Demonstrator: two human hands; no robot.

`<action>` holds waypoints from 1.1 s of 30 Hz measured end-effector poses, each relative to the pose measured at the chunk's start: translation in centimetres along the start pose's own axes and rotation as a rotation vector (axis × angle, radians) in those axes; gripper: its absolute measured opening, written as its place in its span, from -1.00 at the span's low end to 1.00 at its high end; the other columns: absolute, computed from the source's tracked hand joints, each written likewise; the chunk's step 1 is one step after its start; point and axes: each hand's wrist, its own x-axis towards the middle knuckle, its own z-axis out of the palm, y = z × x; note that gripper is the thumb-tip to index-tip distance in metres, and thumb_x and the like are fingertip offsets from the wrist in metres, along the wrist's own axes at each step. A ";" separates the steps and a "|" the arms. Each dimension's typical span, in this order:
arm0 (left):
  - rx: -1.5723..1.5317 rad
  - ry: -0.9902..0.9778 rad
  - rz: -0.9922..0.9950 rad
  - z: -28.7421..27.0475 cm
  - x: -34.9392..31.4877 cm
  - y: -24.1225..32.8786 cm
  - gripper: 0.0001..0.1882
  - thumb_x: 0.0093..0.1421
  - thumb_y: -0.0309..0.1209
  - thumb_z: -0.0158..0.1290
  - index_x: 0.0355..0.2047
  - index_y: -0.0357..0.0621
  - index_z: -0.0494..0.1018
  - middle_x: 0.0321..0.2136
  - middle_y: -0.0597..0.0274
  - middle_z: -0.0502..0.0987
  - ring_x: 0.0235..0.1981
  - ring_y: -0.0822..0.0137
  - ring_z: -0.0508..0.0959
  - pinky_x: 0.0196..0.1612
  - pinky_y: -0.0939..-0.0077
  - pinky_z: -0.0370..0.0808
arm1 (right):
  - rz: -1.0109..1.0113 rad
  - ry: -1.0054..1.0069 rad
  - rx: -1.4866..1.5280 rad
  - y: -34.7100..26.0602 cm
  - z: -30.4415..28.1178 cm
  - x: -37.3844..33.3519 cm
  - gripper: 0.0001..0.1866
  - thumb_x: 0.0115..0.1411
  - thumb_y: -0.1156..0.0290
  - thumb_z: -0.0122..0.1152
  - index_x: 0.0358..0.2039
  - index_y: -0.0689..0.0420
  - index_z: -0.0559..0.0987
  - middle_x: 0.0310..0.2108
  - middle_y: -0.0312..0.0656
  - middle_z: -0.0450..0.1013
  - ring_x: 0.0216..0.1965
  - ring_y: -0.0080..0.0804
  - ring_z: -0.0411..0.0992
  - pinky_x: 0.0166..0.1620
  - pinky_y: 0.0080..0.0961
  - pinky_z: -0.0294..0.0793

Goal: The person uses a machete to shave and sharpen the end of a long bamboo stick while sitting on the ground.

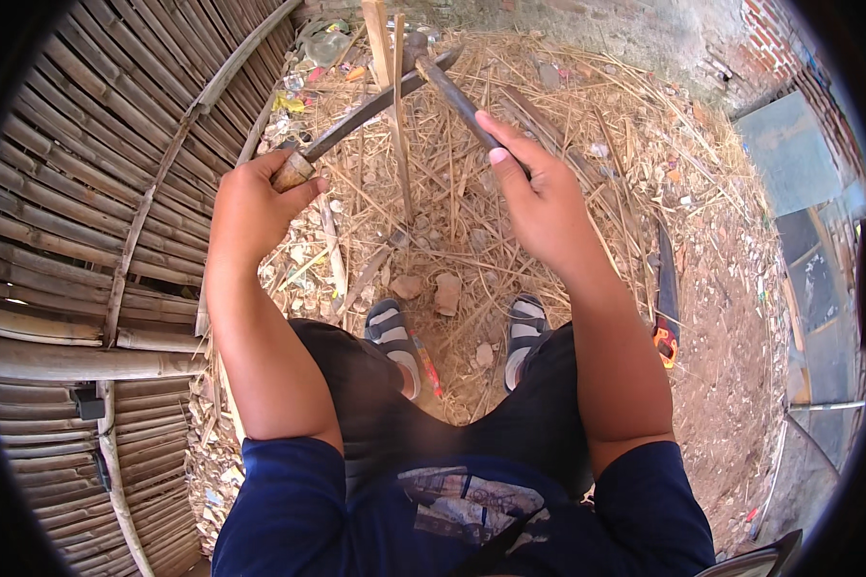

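My left hand [260, 207] is closed round the wooden handle of a machete [361, 120], whose dark blade slants up and to the right. An upright strip of wood [401, 163] meets the blade, and its upper part stands in two pieces at the crossing. In my right hand [544, 202] is a hammer [462, 106], gripped by its dark handle with the thumb and forefinger stretched along it. The hammer's head lies at the blade's upper side, close to the wood; whether it touches the blade, I cannot tell.
A bamboo wall [115, 183] runs along the left. Dry straw and wood scraps [548, 115] litter the ground. A handsaw [666, 279] with an orange handle lies to the right. Grey panels [792, 154] lean at the far right. Stones [446, 293] lie between my sandalled feet [388, 332].
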 end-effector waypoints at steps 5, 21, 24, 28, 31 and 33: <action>0.025 -0.051 -0.014 -0.1 0.1 0.2 -0.58 0.00 -0.24 0.41 -0.19 -0.23 0.64 -0.67 0.07 0.49 -0.63 0.29 0.41 -0.42 0.35 0.43 | 0.019 0.047 0.135 -3.2 -2.3 -0.7 -0.59 0.44 0.33 0.05 0.27 -0.16 0.50 -0.38 -0.42 0.48 -0.49 -0.73 0.25 -0.36 -0.67 0.31; 0.063 -0.084 -0.077 -0.1 0.7 -1.0 -0.61 0.06 -0.33 0.37 -0.14 -0.30 0.63 -0.62 0.27 0.46 -0.55 0.48 0.35 -0.39 0.46 0.40 | 0.072 0.036 0.105 -2.9 -2.6 -0.3 -0.59 0.44 0.29 0.05 0.28 -0.06 0.48 -0.39 -0.42 0.47 -0.49 -0.71 0.27 -0.37 -0.67 0.32; 0.048 -0.083 -0.084 0.1 0.6 -0.6 -0.62 0.05 -0.33 0.37 -0.18 -0.32 0.62 -0.63 0.25 0.45 -0.55 0.48 0.35 -0.39 0.46 0.40 | -0.133 0.198 0.233 -3.0 -2.8 -0.1 -0.57 0.46 0.30 0.02 0.30 -0.05 0.45 -0.49 -0.46 0.34 -0.55 -0.76 0.17 -0.49 -0.67 0.20; 0.073 -0.077 -0.069 0.3 0.8 -0.2 -0.61 0.04 -0.31 0.37 -0.18 -0.32 0.63 -0.62 0.21 0.48 -0.54 0.45 0.37 -0.37 0.44 0.42 | -0.078 0.128 0.079 -0.1 -1.4 0.2 -0.58 0.45 0.33 0.03 0.28 0.02 0.47 -0.36 -0.35 0.51 -0.53 -0.70 0.25 -0.43 -0.61 0.32; 0.126 -0.052 -0.045 0.2 0.8 0.0 -0.58 0.03 -0.25 0.38 -0.18 -0.28 0.63 -0.62 0.15 0.51 -0.56 0.35 0.42 -0.37 0.38 0.44 | 0.011 0.007 0.042 1.6 0.1 0.5 -0.59 0.45 0.33 0.04 0.28 -0.03 0.48 -0.36 -0.33 0.52 -0.52 -0.67 0.28 -0.42 -0.58 0.34; 0.095 -0.037 -0.046 0.5 1.0 -1.6 -0.57 0.01 -0.16 0.40 -0.21 -0.21 0.65 -0.63 0.04 0.54 -0.59 0.17 0.51 -0.37 0.27 0.46 | 0.064 -0.037 0.030 1.2 0.2 0.5 -0.59 0.45 0.31 0.04 0.28 -0.09 0.48 -0.37 -0.34 0.51 -0.52 -0.67 0.29 -0.43 -0.58 0.34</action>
